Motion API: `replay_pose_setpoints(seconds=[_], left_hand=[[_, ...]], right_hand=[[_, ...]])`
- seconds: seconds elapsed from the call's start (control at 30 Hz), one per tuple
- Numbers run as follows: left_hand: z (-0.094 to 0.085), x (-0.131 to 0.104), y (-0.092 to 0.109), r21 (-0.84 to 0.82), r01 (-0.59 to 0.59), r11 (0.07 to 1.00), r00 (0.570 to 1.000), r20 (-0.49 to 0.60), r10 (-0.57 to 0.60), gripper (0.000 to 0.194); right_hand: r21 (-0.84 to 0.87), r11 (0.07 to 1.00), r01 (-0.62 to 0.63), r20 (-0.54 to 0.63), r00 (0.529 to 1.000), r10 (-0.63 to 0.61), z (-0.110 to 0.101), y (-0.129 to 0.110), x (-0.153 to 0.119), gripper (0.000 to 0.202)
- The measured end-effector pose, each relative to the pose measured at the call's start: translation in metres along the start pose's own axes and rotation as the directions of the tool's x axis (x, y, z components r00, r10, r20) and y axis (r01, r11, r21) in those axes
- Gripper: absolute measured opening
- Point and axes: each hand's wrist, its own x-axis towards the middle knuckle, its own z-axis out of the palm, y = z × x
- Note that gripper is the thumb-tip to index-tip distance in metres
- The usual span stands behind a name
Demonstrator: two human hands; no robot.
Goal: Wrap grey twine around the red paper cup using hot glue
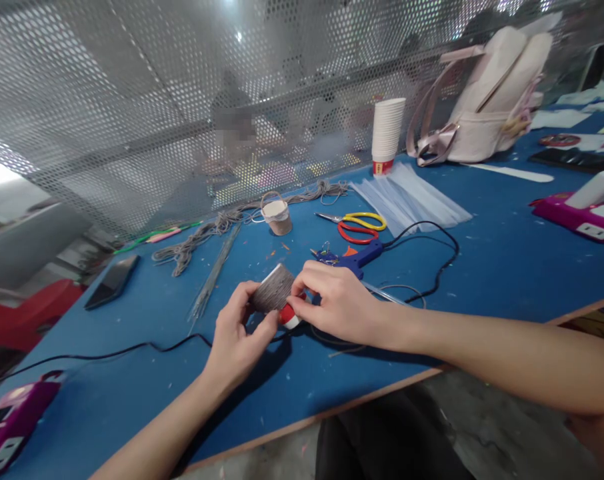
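A paper cup (275,288), wrapped over much of its side in grey cord, lies tilted between my hands above the blue table. Its red and white part shows uncovered near my right fingers. My left hand (239,333) is closed around the cup from the left. With thumb and forefinger pinched at the edge of the wrapping, my right hand (335,300) presses on the cord (345,348), whose loose end trails onto the table. Just beyond my right hand lies a blue glue gun (362,257). Scissors (359,227) with yellow and red handles rest behind it.
A small cord-handled bucket (277,217), bundled grey cord (182,253), thin wires (215,273) and a phone (113,281) lie left and behind. Stacked paper cups (388,130), translucent strips (412,200) and a backpack (487,107) stand at the back right. Black cables cross the table.
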Motion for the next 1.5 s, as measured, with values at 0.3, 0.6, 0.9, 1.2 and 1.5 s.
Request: replay_pose_setpoints(seconds=[0.3, 0.6, 0.9, 1.2, 1.5], left_hand=[[0.0026, -0.0018, -0.0097, -0.008, -0.002, 1.000, 0.998, -0.061, 0.001, 0.017], [0.0029, -0.0001, -0.0089, -0.026, -0.032, 0.999, 0.997, -0.065, 0.030, 0.016], [0.0020, -0.0006, -0.0104, -0.048, -0.057, 0.997, 0.996, -0.072, 0.054, 0.017], [0.0014, -0.0004, -0.0099, -0.027, -0.043, 0.999, 0.997, -0.065, 0.041, 0.016], [0.0007, 0.0000, -0.0113, -0.024, -0.029, 0.999, 0.997, -0.066, 0.027, 0.021]], right_hand=[[0.038, 0.999, -0.023, -0.008, 1.000, 0.024, -0.0026, -0.0005, 0.0005, 0.009], [0.037, 0.999, 0.029, -0.035, 0.999, -0.027, -0.0010, 0.0013, -0.0008, 0.009], [0.029, 0.999, 0.027, -0.038, 0.999, -0.025, -0.0005, 0.0035, -0.0010, 0.008], [0.024, 1.000, 0.020, -0.040, 0.999, -0.019, -0.0005, 0.0033, -0.0010, 0.008], [0.024, 0.999, 0.024, -0.027, 0.999, -0.023, 0.0010, 0.0033, -0.0016, 0.009]])
